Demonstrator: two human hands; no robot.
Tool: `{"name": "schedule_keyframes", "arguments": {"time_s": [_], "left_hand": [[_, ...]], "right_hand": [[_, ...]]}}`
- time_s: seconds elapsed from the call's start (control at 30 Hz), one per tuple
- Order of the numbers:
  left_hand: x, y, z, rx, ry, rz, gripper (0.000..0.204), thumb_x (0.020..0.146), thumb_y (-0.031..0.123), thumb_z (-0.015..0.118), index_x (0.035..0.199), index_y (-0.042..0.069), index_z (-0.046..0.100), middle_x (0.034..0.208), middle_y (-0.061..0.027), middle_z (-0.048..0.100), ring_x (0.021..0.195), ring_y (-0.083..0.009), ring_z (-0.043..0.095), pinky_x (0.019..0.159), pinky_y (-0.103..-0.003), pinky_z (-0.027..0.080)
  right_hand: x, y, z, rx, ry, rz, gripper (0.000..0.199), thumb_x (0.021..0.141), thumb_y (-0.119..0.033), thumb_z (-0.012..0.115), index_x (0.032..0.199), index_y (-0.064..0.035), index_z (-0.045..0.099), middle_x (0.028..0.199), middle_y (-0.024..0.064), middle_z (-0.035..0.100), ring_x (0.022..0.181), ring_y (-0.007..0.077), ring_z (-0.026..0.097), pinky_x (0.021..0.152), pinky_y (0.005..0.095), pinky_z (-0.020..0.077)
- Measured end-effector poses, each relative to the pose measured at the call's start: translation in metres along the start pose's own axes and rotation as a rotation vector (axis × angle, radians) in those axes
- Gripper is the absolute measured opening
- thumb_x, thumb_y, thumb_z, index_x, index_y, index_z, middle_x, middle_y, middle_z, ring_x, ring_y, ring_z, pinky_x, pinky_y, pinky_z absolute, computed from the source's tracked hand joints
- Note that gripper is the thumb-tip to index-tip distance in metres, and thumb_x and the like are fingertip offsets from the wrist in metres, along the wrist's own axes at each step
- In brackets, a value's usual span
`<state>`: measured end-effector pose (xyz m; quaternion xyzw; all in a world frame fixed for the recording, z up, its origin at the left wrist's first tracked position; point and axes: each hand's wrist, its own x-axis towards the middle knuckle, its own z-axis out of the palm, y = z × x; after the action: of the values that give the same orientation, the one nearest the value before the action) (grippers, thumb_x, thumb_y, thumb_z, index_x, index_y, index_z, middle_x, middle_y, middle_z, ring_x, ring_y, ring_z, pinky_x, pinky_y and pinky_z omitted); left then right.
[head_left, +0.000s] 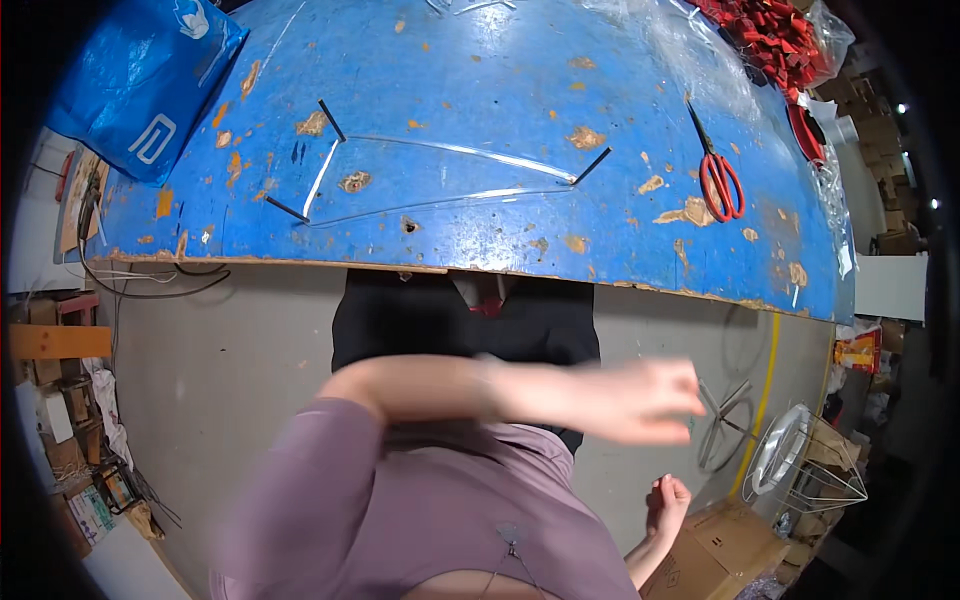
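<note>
My left arm reaches across my body to the right, over my lap. My left hand [640, 400] is smeared by motion, and I cannot make out its fingers or anything in them. Lower and further right, my right hand [668, 502] is raised beside my body with its fingers curled closed; whatever they hold, if anything, is hidden. On the worn blue table, a thin clear strip [450, 148] runs in a long loop around three black pegs [592, 165]. Neither hand touches it. Red-handled scissors [722, 186] lie on the table to the right.
A blue bag [150, 85] sits at the table's left end. At the far right are a pile of red pieces [770, 35] and clear plastic film [700, 60]. On the floor to my right stand a coil of clear strip [780, 450] by a wire frame and a cardboard box [725, 555].
</note>
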<state>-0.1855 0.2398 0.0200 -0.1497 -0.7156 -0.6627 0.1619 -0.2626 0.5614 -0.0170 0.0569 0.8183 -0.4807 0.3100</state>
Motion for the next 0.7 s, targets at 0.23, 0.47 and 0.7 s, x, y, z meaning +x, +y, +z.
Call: {"name": "schedule_keyframes", "arguments": {"time_s": [0.23, 0.47, 0.7], "left_hand": [[-0.016, -0.027, 0.098, -0.078, -0.530, -0.448, 0.033, 0.085, 0.027, 0.046, 0.099, -0.003, 0.051, 0.089, -0.0163, 0.056, 0.084, -0.0253, 0.054, 0.070, -0.033, 0.043], [-0.130, 0.013, -0.063, -0.617, -0.127, -0.591, 0.025, 0.086, 0.021, 0.046, 0.075, 0.001, 0.057, 0.072, 0.0007, 0.054, 0.066, -0.0055, 0.045, 0.059, -0.020, 0.037], [-0.255, 0.053, -0.161, -0.273, 0.484, -0.299, 0.041, 0.082, 0.035, 0.054, 0.063, -0.002, 0.056, 0.050, -0.0059, 0.048, 0.042, -0.0106, 0.040, 0.043, -0.025, 0.031]], "right_hand": [[-0.024, -0.046, 0.042, 0.145, -0.190, -0.281, 0.020, 0.075, -0.016, 0.065, 0.069, 0.0023, 0.060, 0.058, -0.0004, 0.052, 0.050, 0.0072, 0.041, 0.046, 0.0197, 0.0302], [0.015, -0.112, 0.020, -0.551, -0.438, -0.536, 0.017, 0.070, -0.016, 0.067, 0.069, 0.0008, 0.063, 0.058, 0.0027, 0.053, 0.053, 0.0080, 0.044, 0.048, 0.0218, 0.0313], [0.063, -0.176, 0.049, -0.680, -0.556, -0.700, 0.016, 0.072, -0.015, 0.066, 0.071, 0.0000, 0.063, 0.060, 0.0036, 0.055, 0.056, 0.0107, 0.048, 0.050, 0.0239, 0.0357]]}}
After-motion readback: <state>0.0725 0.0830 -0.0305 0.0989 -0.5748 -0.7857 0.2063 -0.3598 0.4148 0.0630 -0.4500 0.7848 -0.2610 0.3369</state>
